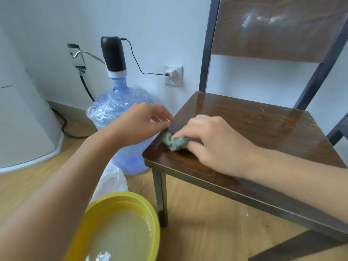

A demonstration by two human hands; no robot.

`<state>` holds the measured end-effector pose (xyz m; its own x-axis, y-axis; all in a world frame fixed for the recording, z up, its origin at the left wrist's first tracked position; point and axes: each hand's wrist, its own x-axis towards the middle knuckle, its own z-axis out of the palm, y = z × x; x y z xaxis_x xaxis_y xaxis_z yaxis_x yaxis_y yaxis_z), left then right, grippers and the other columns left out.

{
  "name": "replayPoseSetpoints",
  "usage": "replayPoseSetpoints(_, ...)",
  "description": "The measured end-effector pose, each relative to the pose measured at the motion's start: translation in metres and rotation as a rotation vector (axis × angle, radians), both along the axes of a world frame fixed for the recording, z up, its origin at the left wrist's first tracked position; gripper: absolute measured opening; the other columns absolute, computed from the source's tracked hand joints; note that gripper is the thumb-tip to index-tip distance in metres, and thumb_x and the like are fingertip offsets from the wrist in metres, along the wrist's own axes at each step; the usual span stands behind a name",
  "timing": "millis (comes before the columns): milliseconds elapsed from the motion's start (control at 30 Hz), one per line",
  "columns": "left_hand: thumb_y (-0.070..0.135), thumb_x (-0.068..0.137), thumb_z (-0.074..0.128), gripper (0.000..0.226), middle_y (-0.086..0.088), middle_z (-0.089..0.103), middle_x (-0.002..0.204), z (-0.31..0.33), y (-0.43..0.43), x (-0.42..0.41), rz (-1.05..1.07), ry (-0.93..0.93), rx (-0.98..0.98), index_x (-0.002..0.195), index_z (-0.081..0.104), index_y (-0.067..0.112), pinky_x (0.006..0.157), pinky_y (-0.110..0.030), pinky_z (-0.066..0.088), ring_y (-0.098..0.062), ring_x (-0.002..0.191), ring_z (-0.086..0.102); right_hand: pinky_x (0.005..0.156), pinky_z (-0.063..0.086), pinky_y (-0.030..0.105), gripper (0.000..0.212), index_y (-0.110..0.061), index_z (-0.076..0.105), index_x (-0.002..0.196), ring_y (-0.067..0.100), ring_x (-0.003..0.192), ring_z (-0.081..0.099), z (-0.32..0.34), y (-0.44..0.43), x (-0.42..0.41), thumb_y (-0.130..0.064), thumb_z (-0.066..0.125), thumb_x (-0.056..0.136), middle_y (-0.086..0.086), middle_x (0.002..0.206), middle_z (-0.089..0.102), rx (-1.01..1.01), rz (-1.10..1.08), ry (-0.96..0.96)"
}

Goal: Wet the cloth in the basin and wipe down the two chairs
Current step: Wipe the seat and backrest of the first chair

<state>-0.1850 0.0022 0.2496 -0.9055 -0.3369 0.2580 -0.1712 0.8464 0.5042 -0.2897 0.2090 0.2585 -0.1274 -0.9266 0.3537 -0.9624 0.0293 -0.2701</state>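
Observation:
A dark wooden chair (263, 127) with a black metal frame stands in front of me, its seat wet and shiny. My right hand (212, 144) presses a small crumpled green cloth (175, 141) onto the seat's front left corner. My left hand (143, 123) rests at the seat's left edge, fingers loosely curled with the tips touching the edge, holding nothing. A yellow basin (150, 213) with cloudy water sits on the floor below my left arm. Only one chair shows fully; a dark frame piece (339, 130) at the right edge may belong to another.
A large blue water bottle (122, 117) with a black pump stands against the wall left of the chair, a white plastic bag (113, 179) in front of it. A charger cable runs to a wall socket (174, 75). A white appliance (24, 129) stands at the left.

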Motion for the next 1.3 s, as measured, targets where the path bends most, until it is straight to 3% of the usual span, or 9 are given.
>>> replayPoseSetpoints(67, 0.027, 0.092, 0.065, 0.019, 0.018, 0.074, 0.100, -0.001, 0.004, -0.003, -0.008, 0.023, -0.029, 0.105, 0.075, 0.034, 0.085, -0.019, 0.049, 0.001, 0.099, 0.065, 0.093, 0.051, 0.046, 0.032, -0.018, 0.076, 0.118, 0.024, 0.103, 0.061, -0.006, -0.003, -0.006, -0.008, 0.065, 0.090, 0.005, 0.104, 0.073, 0.019, -0.054, 0.002)
replayPoseSetpoints(333, 0.034, 0.092, 0.062, 0.021, 0.016, 0.064, 0.111, -0.002, 0.033, -0.015, -0.145, -0.020, -0.234, 0.110, 0.071, 0.040, 0.094, -0.024, 0.039, -0.007, 0.108, 0.054, 0.088, 0.051, 0.028, 0.034, -0.018, 0.073, 0.123, 0.015, 0.101, 0.059, -0.009, 0.071, -0.022, -0.004, 0.066, 0.094, 0.000, 0.108, 0.072, 0.112, 0.065, 0.028)
replayPoseSetpoints(467, 0.054, 0.086, 0.059, 0.022, 0.026, 0.063, 0.110, -0.003, 0.049, -0.022, -0.202, -0.010, -0.230, 0.106, 0.067, 0.049, 0.095, -0.032, 0.047, -0.003, 0.108, 0.057, 0.092, 0.053, 0.030, 0.031, -0.019, 0.074, 0.123, 0.013, 0.102, 0.062, -0.015, 0.121, -0.090, -0.007, 0.068, 0.095, -0.004, 0.108, 0.074, 0.083, -0.222, 0.062)
replayPoseSetpoints(567, 0.085, 0.079, 0.030, 0.049, 0.036, 0.059, 0.109, -0.004, 0.063, -0.035, -0.230, 0.002, -0.221, 0.105, 0.061, 0.057, 0.090, -0.029, 0.047, 0.005, 0.105, 0.055, 0.093, 0.055, 0.042, 0.027, -0.019, 0.075, 0.122, 0.016, 0.099, 0.064, -0.011, 0.162, -0.158, -0.015, 0.070, 0.096, -0.001, 0.107, 0.074, 0.051, -0.558, 0.082)
replayPoseSetpoints(700, 0.090, 0.075, 0.018, 0.052, 0.036, 0.057, 0.110, -0.005, 0.087, -0.054, -0.267, -0.019, -0.234, 0.104, 0.054, 0.066, 0.091, -0.035, 0.051, 0.002, 0.105, 0.053, 0.095, 0.056, 0.040, 0.025, -0.017, 0.075, 0.121, 0.014, 0.102, 0.064, 0.003, 0.175, -0.198, -0.020, 0.069, 0.097, 0.002, 0.115, 0.075, 0.057, -0.753, -0.025)
replayPoseSetpoints(867, 0.083, 0.079, 0.033, 0.048, 0.034, 0.051, 0.112, -0.011, 0.105, -0.067, -0.301, -0.052, -0.282, 0.114, 0.056, 0.060, 0.094, -0.036, 0.043, 0.000, 0.108, 0.046, 0.084, 0.055, 0.040, 0.028, -0.020, 0.076, 0.120, 0.016, 0.091, 0.063, -0.008, 0.186, -0.139, -0.013, 0.074, 0.093, -0.001, 0.099, 0.074, 0.041, -0.560, 0.058)
replayPoseSetpoints(1033, 0.075, 0.082, 0.037, 0.048, 0.029, 0.048, 0.119, -0.013, 0.123, -0.068, -0.322, -0.087, -0.294, 0.121, 0.056, 0.055, 0.098, -0.032, 0.033, 0.000, 0.118, 0.041, 0.077, 0.051, 0.018, 0.037, -0.023, 0.076, 0.120, 0.007, 0.092, 0.060, -0.011, 0.216, -0.066, -0.003, 0.074, 0.089, -0.008, 0.097, 0.071, 0.062, -0.324, 0.021)
replayPoseSetpoints(1167, 0.080, 0.077, 0.030, 0.056, 0.031, 0.047, 0.119, -0.012, 0.131, -0.058, -0.362, -0.074, -0.286, 0.120, 0.055, 0.056, 0.099, -0.033, 0.035, 0.001, 0.115, 0.041, 0.079, 0.049, 0.014, 0.034, -0.024, 0.075, 0.121, 0.006, 0.094, 0.061, 0.014, 0.240, -0.044, -0.009, 0.064, 0.093, -0.008, 0.101, 0.071, 0.246, -0.118, 0.056)
replayPoseSetpoints(1300, 0.081, 0.076, 0.033, 0.055, 0.031, 0.048, 0.117, -0.010, 0.129, -0.054, -0.355, -0.055, -0.291, 0.119, 0.057, 0.056, 0.097, -0.034, 0.036, 0.000, 0.114, 0.042, 0.076, 0.051, 0.015, 0.029, -0.021, 0.076, 0.118, -0.003, 0.085, 0.062, 0.031, 0.214, -0.099, -0.009, 0.071, 0.092, -0.019, 0.093, 0.067, 0.097, -0.328, 0.069)
